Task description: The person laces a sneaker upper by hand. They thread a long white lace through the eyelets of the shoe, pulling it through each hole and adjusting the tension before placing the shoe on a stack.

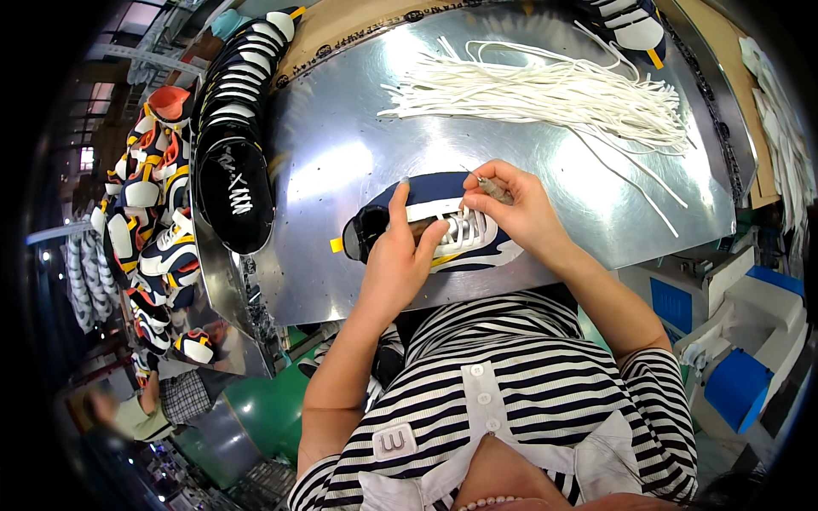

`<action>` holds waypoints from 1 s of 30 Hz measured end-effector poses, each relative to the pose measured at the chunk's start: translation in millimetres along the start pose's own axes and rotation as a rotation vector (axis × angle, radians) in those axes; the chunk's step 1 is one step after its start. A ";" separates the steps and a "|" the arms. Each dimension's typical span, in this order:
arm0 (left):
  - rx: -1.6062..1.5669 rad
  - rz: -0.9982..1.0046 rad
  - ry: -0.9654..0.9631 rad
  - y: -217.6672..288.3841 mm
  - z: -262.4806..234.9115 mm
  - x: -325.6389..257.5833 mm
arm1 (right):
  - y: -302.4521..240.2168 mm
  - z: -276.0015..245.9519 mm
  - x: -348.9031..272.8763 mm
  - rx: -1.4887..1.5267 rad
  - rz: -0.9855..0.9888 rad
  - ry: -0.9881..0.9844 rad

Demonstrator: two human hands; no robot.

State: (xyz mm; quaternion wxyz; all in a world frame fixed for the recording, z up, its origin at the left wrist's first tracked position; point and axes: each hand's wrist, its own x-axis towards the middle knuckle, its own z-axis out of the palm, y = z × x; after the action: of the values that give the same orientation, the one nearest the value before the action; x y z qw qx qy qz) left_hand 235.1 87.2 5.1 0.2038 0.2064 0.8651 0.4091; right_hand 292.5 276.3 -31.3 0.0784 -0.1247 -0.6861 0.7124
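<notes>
A navy, white and yellow shoe upper lies sideways on the metal tabletop in front of me, its yellow heel tab pointing left. My left hand grips it around the opening, with the thumb inside by the tongue and a finger on the far navy side. White lace crosses the eyelets at the upper's front part. In my right hand, pinched between thumb and fingers, is a small hand tool with a short pale handle and a thin metal shaft. The hand is above the far eyelet row; the fingers partly hide the lace there.
A loose bundle of white shoelaces spreads over the far side of the metal table. Nested shoe uppers line its left edge. More uppers are piled farther left, where another person is. A blue-and-white machine stands at right.
</notes>
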 end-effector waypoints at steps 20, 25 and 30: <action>0.238 0.282 0.460 -12.5 32.8 3.8 | -19.8 -7.1 -26.9 -0.502 -0.132 -0.107; 0.236 0.299 0.422 -10.5 32.2 -0.5 | -13.8 4.1 -22.1 -0.717 -0.231 -0.067; 0.218 0.419 0.402 -12.4 34.8 -1.3 | -17.3 26.2 -7.1 -0.991 -0.356 -0.142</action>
State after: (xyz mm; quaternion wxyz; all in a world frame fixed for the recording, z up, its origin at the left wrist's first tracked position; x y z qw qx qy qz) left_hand 252.0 101.1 -24.8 -0.0835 0.3157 0.8656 0.3796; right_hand 290.8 250.0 -12.8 0.0831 0.0203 -0.9547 0.2851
